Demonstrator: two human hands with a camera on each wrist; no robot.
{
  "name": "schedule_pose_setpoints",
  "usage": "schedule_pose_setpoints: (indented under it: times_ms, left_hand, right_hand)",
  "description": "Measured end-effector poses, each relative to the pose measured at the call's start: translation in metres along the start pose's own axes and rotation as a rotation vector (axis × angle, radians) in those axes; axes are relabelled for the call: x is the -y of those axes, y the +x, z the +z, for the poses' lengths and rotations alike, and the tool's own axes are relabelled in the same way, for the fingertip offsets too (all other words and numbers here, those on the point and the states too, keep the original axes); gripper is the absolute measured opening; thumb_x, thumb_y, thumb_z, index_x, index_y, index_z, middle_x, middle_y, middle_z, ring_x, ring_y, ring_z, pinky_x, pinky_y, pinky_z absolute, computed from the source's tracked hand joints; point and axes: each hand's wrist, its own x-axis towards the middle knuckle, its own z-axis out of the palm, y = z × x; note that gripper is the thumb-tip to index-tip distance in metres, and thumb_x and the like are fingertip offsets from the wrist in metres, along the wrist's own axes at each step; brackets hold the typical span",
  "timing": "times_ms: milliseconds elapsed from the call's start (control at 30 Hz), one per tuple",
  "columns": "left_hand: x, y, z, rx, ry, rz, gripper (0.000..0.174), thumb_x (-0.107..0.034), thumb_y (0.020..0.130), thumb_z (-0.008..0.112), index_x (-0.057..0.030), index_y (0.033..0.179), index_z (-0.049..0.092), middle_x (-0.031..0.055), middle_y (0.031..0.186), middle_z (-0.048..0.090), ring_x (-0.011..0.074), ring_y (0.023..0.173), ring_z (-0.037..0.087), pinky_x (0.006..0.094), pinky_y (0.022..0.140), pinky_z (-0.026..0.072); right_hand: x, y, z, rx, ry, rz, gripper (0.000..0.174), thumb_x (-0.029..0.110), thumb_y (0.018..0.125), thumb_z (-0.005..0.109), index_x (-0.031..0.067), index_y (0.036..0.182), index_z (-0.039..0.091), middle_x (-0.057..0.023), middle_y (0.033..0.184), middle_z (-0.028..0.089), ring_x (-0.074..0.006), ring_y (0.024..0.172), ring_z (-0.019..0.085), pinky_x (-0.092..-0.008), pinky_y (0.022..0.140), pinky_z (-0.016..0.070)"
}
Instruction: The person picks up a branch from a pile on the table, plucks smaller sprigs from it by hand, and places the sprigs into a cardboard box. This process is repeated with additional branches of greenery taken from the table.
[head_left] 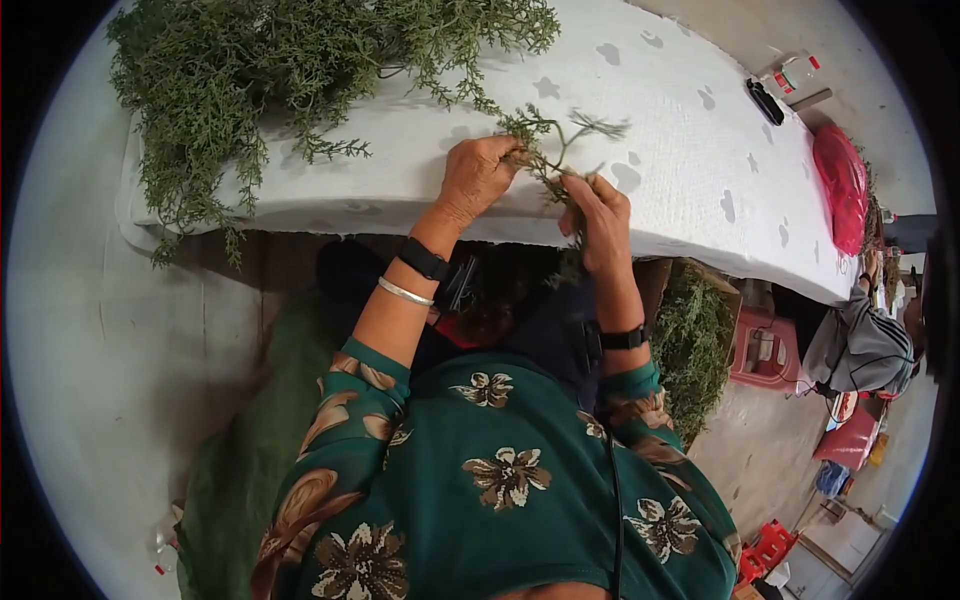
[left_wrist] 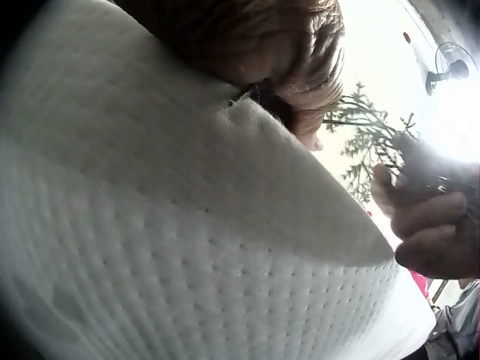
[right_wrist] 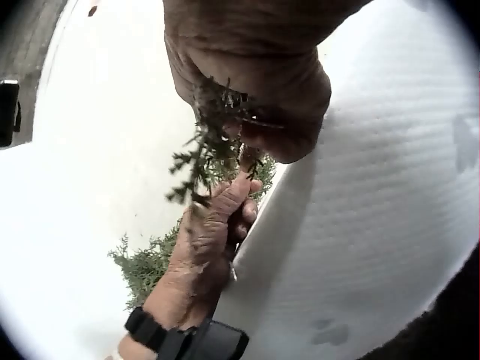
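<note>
A thin green sprig (head_left: 545, 160) is held between both hands above the white tablecloth's front edge. In the head view the left hand (head_left: 478, 178) pinches one side of it with thumb and finger. The right hand (head_left: 603, 222) grips its stem with curled fingers, and leafy ends hang below that hand. From the right wrist, leaves (right_wrist: 196, 169) show beneath the right hand (right_wrist: 255, 82), with the left hand (right_wrist: 202, 244) close by. The left wrist view shows the left hand (left_wrist: 277, 45) near the cloth and the right hand (left_wrist: 435, 217) by the sprig, its fingers curled.
A large heap of green branches (head_left: 270, 80) lies at the table's left, overhanging the edge. A box of greenery (head_left: 695, 340) stands below the table at right. Farther right are a black object (head_left: 765, 102), a red bag (head_left: 840, 190) and a person in grey (head_left: 865, 345).
</note>
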Motion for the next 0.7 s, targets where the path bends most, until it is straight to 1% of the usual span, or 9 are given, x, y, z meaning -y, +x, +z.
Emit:
schedule_pose_setpoints:
  times_ms: [100, 167, 267, 300, 400, 467, 567, 600, 700]
  left_hand:
    - [-0.005, 0.001, 0.002, 0.007, 0.006, 0.057, 0.006, -0.014, 0.075, 0.064, -0.0091, 0.078, 0.066, 0.0091, 0.076, 0.065, 0.0287, 0.068, 0.062, 0.0374, 0.060, 0.0480]
    - [-0.009, 0.001, 0.005, 0.016, 0.006, 0.088, 0.005, -0.014, 0.076, 0.063, -0.0093, 0.077, 0.066, 0.0085, 0.075, 0.065, 0.0278, 0.068, 0.062, 0.0372, 0.059, 0.0472]
    - [-0.015, -0.003, 0.004, 0.083, 0.179, 0.226, 0.008, -0.016, 0.079, 0.064, -0.0083, 0.080, 0.065, 0.0053, 0.072, 0.065, 0.0249, 0.064, 0.060, 0.0328, 0.060, 0.0433]
    - [-0.015, -0.004, 0.004, 0.084, 0.183, 0.225, 0.008, -0.016, 0.079, 0.064, -0.0083, 0.080, 0.065, 0.0053, 0.072, 0.065, 0.0249, 0.064, 0.060, 0.0328, 0.060, 0.0433]
    - [-0.015, -0.006, 0.006, 0.032, 0.167, 0.281, 0.010, -0.021, 0.079, 0.065, -0.0113, 0.078, 0.065, 0.0024, 0.071, 0.065, 0.0239, 0.060, 0.058, 0.0319, 0.059, 0.0402]
    - [-0.013, -0.005, 0.006, 0.022, 0.175, 0.267, 0.011, -0.022, 0.079, 0.065, -0.0115, 0.078, 0.066, 0.0024, 0.070, 0.065, 0.0240, 0.060, 0.058, 0.0320, 0.058, 0.0403]
    - [-0.013, -0.006, 0.010, 0.015, 0.180, 0.248, 0.012, -0.023, 0.080, 0.065, -0.0120, 0.077, 0.066, 0.0024, 0.070, 0.064, 0.0242, 0.060, 0.058, 0.0322, 0.058, 0.0403]
    - [-0.014, -0.005, 0.010, 0.017, 0.178, 0.251, 0.012, -0.024, 0.080, 0.064, -0.0120, 0.077, 0.066, 0.0025, 0.070, 0.064, 0.0243, 0.060, 0.058, 0.0322, 0.058, 0.0404]
    - [-0.013, -0.006, 0.007, 0.027, 0.185, 0.254, 0.013, -0.024, 0.080, 0.064, -0.0120, 0.077, 0.065, 0.0026, 0.069, 0.064, 0.0243, 0.060, 0.058, 0.0321, 0.058, 0.0405]
  right_hand:
    - [0.004, -0.030, -0.012, 0.010, -0.020, 0.068, 0.018, 0.015, 0.088, 0.060, 0.0052, 0.074, 0.058, 0.0027, 0.058, 0.046, -0.0070, 0.045, 0.040, -0.0215, 0.043, 0.0320]
    - [0.009, -0.054, -0.008, 0.007, -0.080, 0.219, 0.019, 0.014, 0.087, 0.061, 0.0073, 0.070, 0.055, 0.0030, 0.058, 0.047, -0.0062, 0.045, 0.039, -0.0206, 0.043, 0.0304]
    - [0.004, -0.069, -0.012, 0.033, -0.090, 0.139, 0.020, 0.015, 0.088, 0.060, 0.0073, 0.070, 0.055, 0.0032, 0.058, 0.047, -0.0059, 0.045, 0.039, -0.0209, 0.043, 0.0303]
    - [0.003, -0.072, -0.012, 0.049, -0.097, 0.099, 0.020, 0.015, 0.088, 0.060, 0.0074, 0.070, 0.055, 0.0032, 0.058, 0.047, -0.0057, 0.045, 0.039, -0.0210, 0.043, 0.0303]
    - [0.001, -0.078, -0.011, 0.079, -0.070, 0.124, 0.018, 0.016, 0.089, 0.059, 0.0061, 0.074, 0.057, 0.0023, 0.059, 0.047, -0.0058, 0.047, 0.039, -0.0221, 0.045, 0.0323]
    - [-0.002, -0.076, -0.011, 0.089, -0.063, 0.140, 0.018, 0.017, 0.089, 0.058, 0.0055, 0.076, 0.059, 0.0018, 0.060, 0.048, -0.0059, 0.048, 0.039, -0.0226, 0.046, 0.0333]
    - [-0.008, -0.059, -0.014, -0.050, 0.307, 0.095, 0.016, 0.018, 0.091, 0.056, 0.0037, 0.087, 0.061, -0.0021, 0.070, 0.055, -0.0065, 0.051, 0.041, -0.0240, 0.052, 0.0360]
    - [-0.005, -0.053, -0.016, -0.053, 0.306, 0.093, 0.016, 0.018, 0.091, 0.056, 0.0037, 0.087, 0.061, -0.0021, 0.070, 0.055, -0.0065, 0.051, 0.041, -0.0240, 0.052, 0.0360]
    - [0.004, -0.042, -0.018, -0.002, 0.672, -0.028, 0.017, 0.018, 0.091, 0.055, 0.0032, 0.097, 0.060, -0.0048, 0.080, 0.058, -0.0070, 0.054, 0.041, -0.0247, 0.056, 0.0365]
